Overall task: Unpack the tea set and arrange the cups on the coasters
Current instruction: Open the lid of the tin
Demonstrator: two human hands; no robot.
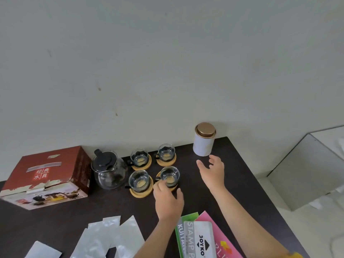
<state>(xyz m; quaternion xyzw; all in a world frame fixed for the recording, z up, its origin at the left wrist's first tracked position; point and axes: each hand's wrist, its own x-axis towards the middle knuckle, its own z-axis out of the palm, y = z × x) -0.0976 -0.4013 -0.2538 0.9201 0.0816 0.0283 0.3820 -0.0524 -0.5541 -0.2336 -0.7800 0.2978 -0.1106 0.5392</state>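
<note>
Four clear glass cups with dark handles stand on round wooden coasters in a two-by-two group on a dark brown bench (232, 183), as a person's two bare hands work beside them. The left hand (168, 199) reaches to the near right cup (169, 176), its fingertips at that cup's handle and at the edge of its wooden coaster (158, 175); whether they pinch the handle or only touch it cannot be told. The right hand (212, 172) hovers just right of that cup, fingers spread and relaxed, holding nothing, with a white cylindrical tin with a bronze lid (204, 139) just beyond its fingertips against the wall. Left of the left hand sits the near left cup (139, 180) on its coaster; beyond the hands stand the far left cup (139, 158) and the far right cup (166, 152), each centred on a coaster. Further left stands a clear glass teapot with a black lid (108, 169), and past it a red cardboard tea-set box (46, 175). Near the left forearm lie several silvery foil packets (111, 235); between the two forearms lie green, grey and pink stationery packs (202, 237).
</note>
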